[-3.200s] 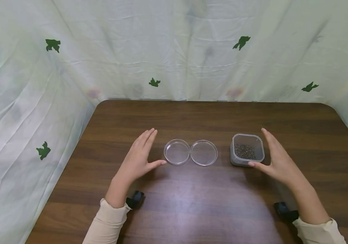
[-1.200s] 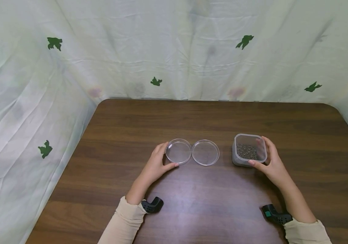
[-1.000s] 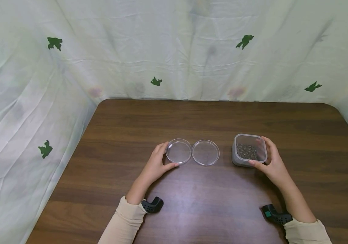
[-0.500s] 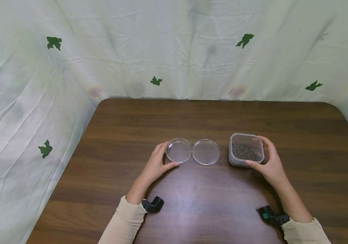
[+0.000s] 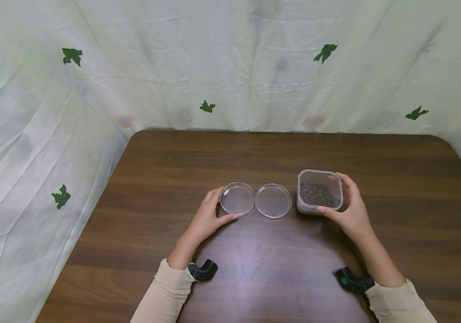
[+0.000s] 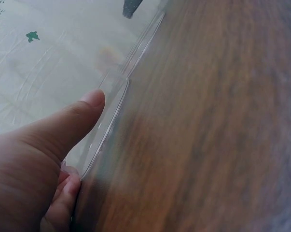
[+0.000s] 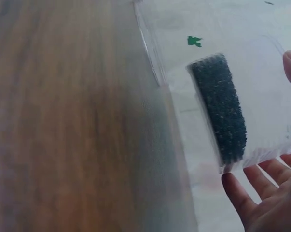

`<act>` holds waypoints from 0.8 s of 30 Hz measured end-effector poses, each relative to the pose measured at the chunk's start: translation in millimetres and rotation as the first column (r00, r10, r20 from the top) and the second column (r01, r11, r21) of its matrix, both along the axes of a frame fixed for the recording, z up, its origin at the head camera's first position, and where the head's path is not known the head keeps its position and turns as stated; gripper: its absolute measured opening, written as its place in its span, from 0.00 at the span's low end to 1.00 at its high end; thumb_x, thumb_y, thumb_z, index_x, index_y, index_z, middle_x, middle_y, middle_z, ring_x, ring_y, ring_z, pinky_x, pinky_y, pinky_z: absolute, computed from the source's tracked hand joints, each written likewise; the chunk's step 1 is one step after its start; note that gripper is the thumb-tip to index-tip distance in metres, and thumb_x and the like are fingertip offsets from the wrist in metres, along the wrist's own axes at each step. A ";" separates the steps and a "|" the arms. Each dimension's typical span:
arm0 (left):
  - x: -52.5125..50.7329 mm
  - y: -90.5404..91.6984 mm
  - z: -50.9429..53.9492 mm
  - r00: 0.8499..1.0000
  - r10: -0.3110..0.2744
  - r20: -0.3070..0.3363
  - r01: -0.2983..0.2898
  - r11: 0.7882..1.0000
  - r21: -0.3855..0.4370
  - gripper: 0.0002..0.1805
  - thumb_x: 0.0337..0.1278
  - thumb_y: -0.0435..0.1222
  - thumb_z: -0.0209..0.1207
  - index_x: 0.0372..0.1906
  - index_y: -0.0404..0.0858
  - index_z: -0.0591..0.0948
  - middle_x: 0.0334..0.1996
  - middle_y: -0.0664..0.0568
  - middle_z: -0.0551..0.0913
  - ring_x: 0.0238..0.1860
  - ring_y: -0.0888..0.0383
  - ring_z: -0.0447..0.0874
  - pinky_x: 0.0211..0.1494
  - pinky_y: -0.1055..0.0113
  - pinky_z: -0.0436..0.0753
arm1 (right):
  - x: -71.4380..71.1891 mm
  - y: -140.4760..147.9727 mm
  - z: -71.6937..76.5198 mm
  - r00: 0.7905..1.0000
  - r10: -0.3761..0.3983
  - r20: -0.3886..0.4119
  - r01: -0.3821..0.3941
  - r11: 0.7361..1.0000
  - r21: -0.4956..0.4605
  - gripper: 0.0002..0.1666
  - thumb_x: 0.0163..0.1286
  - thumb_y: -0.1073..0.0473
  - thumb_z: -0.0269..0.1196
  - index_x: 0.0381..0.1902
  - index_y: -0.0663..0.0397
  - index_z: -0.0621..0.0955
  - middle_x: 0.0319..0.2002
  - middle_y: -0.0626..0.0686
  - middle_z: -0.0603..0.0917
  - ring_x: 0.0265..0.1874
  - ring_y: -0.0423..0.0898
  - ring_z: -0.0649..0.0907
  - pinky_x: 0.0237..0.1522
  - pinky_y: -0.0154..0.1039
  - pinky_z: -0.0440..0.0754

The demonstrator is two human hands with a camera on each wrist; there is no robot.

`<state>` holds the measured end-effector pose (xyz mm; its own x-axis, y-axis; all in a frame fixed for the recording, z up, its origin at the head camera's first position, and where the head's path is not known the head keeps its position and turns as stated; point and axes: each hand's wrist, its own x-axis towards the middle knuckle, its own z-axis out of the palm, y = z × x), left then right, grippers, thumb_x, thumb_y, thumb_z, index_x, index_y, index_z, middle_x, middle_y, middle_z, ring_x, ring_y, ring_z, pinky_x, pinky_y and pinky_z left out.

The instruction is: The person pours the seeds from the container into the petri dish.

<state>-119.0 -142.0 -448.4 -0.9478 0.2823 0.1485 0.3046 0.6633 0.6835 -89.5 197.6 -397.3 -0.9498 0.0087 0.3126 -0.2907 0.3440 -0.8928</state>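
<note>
Two clear round petri dishes lie side by side at mid-table, rims touching or nearly so. My left hand (image 5: 202, 220) holds the left petri dish (image 5: 237, 200) at its left side, thumb at the near rim and fingers at the far left. The right petri dish (image 5: 273, 201) lies untouched. A clear plastic tub (image 5: 306, 208), partly filled with dark granules (image 5: 316, 194), is gripped by my right hand (image 5: 353, 217) at its right side. In the right wrist view the tub hangs above the table, the granules (image 7: 220, 108) in its lower part.
The brown wooden table (image 5: 230, 157) has rounded far corners. A pale cloth (image 5: 230, 58) with green bird-like shapes hangs behind it and along the sides. A black wrist camera (image 5: 203, 270) sits on the left wrist, another black camera (image 5: 353, 280) on the right.
Both hands have closed in, the left onto its dish and the right round the tub. Over the last second the tub has risen and moved left towards the right dish.
</note>
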 end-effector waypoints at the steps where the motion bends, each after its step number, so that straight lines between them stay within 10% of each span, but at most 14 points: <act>1: 0.0 0.0 0.1 1.000 0.001 0.001 -0.001 1.000 0.001 0.46 0.38 0.46 0.69 0.63 0.32 0.62 0.57 0.39 0.65 0.58 0.47 0.62 0.59 0.53 0.64 | -0.4 -1.3 2.2 1.000 -0.002 -0.003 0.002 1.000 0.010 0.51 0.40 0.79 0.69 0.62 0.66 0.57 0.56 0.68 0.68 0.55 0.43 0.68 0.50 0.25 0.64; 24: -0.4 0.3 -0.7 1.000 0.008 0.020 -0.008 1.000 0.000 0.47 0.38 0.47 0.69 0.64 0.33 0.61 0.58 0.40 0.65 0.59 0.47 0.62 0.59 0.53 0.64 | -18.9 -35.3 24.9 0.996 0.021 -0.086 -0.013 0.995 0.097 0.54 0.35 0.74 0.73 0.61 0.67 0.60 0.55 0.65 0.69 0.47 0.58 0.72 0.44 0.26 0.68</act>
<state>-119.3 -141.8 -449.1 -0.9529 0.2743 0.1292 0.2852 0.6661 0.6892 -108.4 162.3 -372.4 -0.9188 -0.0416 0.3926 -0.3724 0.4218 -0.8267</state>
